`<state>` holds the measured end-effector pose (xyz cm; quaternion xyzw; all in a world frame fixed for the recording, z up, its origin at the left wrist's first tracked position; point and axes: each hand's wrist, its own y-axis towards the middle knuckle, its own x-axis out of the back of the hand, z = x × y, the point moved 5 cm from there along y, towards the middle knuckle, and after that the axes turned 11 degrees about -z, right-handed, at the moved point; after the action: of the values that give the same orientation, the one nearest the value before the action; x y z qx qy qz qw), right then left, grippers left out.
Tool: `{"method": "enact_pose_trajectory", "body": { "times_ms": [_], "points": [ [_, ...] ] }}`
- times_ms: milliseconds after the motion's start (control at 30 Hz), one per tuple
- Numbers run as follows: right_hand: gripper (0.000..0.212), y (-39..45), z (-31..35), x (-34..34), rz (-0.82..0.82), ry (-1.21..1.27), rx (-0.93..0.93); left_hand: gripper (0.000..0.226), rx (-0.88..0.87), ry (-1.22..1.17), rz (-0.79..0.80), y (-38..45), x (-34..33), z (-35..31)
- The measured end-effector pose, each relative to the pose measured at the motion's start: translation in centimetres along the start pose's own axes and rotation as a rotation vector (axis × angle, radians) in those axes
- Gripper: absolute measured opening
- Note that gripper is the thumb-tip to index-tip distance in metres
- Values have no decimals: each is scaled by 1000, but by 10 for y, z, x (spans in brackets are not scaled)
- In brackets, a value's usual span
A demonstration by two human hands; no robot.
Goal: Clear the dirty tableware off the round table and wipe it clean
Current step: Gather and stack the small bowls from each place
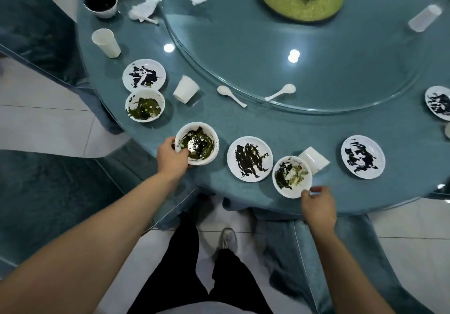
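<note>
Left hand point(171, 159) grip pinching upright smeared bowl point(197, 143), right hand point(316, 202) grip pinching second bowl's point(292, 177) rim

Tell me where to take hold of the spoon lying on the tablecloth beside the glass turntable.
Take the spoon by its thin handle, the end pointing right and toward the table's near edge, coming from above with a pinch grip. It lies flat on the table, so the handle is the narrow part that fingers can close across, and the bowl end is wider. It has open cloth around it; the tipped cup lies apart on its left.
</note>
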<state>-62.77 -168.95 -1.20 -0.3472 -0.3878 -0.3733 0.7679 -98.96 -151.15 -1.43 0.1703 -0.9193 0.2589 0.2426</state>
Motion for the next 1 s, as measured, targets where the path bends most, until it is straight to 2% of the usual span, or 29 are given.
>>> {"method": "enact_pose_trajectory", "body": {
  "times_ms": [67, 133, 300, 400, 467, 600, 733, 867, 1000],
  "points": [
    [12, 3, 1, -5, 22, 77, -55, 34, 7, 0, 3, 19, -1, 0],
    [8, 4, 2, -9, 24, 110, -97, 35, -12, 21, 9, 31, 1, -9],
    [5, 0, 17, -1, -77, 162, -109, 46, -27, 14, 108, 85, -13, 12],
    [15, -9, 49, 5, -101, 208, -60, 48, -26, -10, 182, 85, -3, 1],
    [13, -17, 79, 0, -77, 254, -11, 40, -32, -54, 220, 73, 10, -15],
    [6, -40, 152, -28, 45, 361, 140, 28, 126, -206, 278, 64, 20, -16],
    [5, -59, 217, -66, 211, 374, 260, 28, 229, -335, 321, 54, 31, -20],
    [7, -65, 260, -99, 337, 233, 433, 37, 246, -327, 322, 52, 36, -19],
    [9, -60, 283, -117, 373, -29, 637, 35, 216, -294, 293, 45, 36, -18]
  ]
}}
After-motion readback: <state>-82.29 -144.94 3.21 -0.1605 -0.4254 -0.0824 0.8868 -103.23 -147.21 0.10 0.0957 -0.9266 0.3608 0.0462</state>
